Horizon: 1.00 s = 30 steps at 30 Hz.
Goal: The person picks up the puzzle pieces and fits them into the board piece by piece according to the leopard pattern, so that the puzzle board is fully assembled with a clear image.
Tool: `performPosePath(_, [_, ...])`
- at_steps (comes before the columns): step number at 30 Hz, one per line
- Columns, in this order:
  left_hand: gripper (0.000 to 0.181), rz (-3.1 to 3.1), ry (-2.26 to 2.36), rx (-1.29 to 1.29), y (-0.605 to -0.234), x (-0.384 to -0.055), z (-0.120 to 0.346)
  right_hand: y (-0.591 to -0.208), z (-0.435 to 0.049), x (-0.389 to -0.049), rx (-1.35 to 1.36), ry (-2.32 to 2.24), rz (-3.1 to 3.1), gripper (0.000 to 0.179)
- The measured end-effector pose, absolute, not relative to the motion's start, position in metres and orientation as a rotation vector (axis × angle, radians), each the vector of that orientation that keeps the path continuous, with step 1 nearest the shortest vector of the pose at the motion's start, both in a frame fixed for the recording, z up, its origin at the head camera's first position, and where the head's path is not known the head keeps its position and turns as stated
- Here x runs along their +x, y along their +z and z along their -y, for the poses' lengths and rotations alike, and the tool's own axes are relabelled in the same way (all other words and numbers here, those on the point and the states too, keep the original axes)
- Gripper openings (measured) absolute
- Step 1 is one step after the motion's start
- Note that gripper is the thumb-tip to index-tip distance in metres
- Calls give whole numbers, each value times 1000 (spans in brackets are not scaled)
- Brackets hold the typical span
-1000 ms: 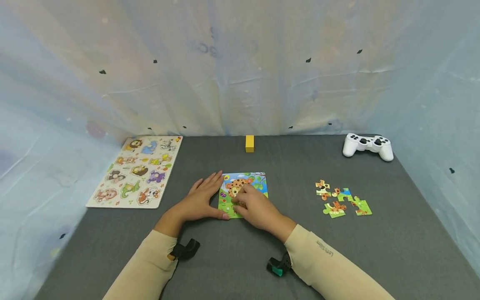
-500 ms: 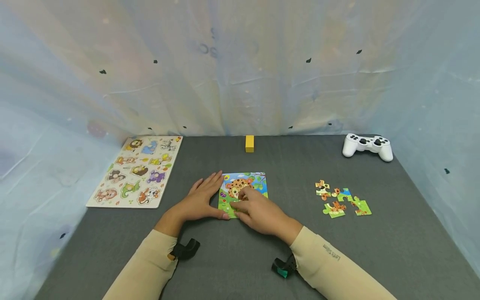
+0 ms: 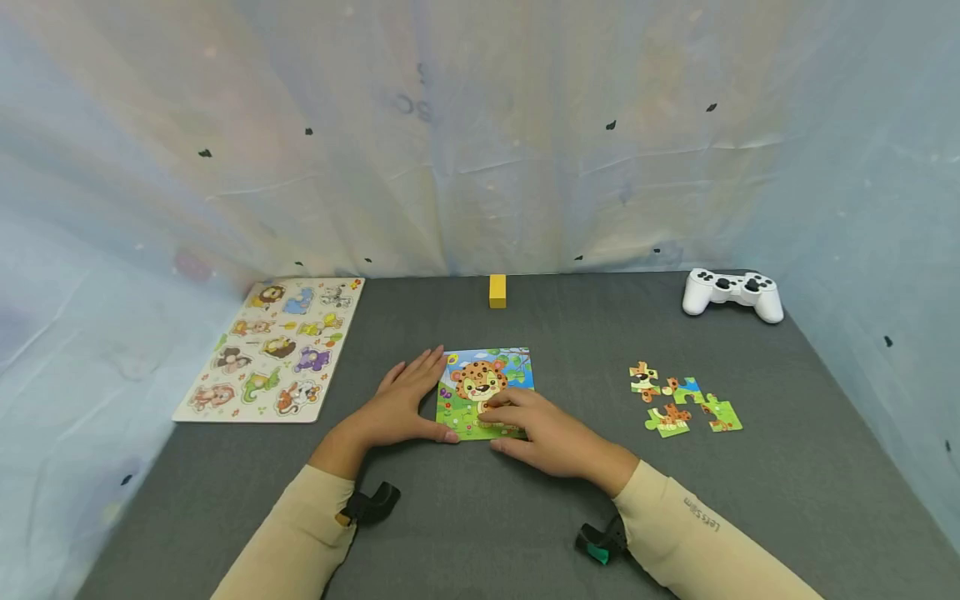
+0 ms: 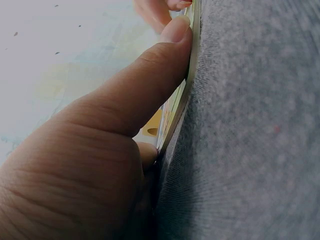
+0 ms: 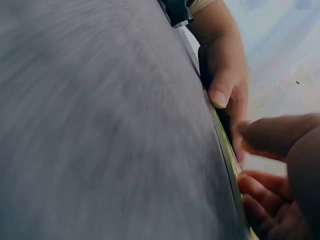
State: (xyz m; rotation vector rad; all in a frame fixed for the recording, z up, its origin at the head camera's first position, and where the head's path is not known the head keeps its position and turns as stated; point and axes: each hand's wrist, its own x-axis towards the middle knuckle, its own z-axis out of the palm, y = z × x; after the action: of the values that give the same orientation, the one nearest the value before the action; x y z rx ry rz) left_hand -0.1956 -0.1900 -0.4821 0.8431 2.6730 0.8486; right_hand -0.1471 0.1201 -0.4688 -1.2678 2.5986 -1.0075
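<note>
A square leopard jigsaw puzzle [image 3: 480,382] lies flat on the dark grey table. My left hand [image 3: 405,402] rests along its left side with straight fingers, the thumb at the near left corner. In the left wrist view that thumb [image 4: 155,65] touches the puzzle's edge. Over the lower right part of the puzzle is my right hand [image 3: 551,429], fingers loosely bent and thumb apart, with nothing seen between them. The right wrist view shows its fingertips [image 5: 252,187] at the puzzle's surface. This hand hides the puzzle's lower right area.
Several loose jigsaw pieces [image 3: 678,408] lie to the right. A white game controller [image 3: 732,293] is at the back right, and a yellow block [image 3: 497,292] stands at the back middle. On the left lies an animal picture board [image 3: 272,354]. Plastic sheeting [image 3: 480,167] walls the table.
My right hand has drawn back to the right and toward me, its fingers loosening and uncovering more of the leopard. The left hand has stayed put on the puzzle's left side.
</note>
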Motion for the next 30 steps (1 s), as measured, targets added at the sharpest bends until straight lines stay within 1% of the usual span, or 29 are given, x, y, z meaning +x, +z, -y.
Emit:
performPosePath(7, [134, -2674, 792, 814, -479, -193, 188, -467, -164, -143, -1104, -1311, -2492, 45])
performPosePath(19, [133, -2661, 771, 790, -477, -195, 185, -468, -238, -156, -753, -1807, -2517, 47])
performPosePath(26, [134, -2664, 768, 781, -477, -194, 186, -460, -266, -166, -725, -2029, -2441, 43])
performPosePath(30, [134, -2668, 772, 779, -475, -195, 187, -458, -280, -170, -668, -2177, -2329, 46])
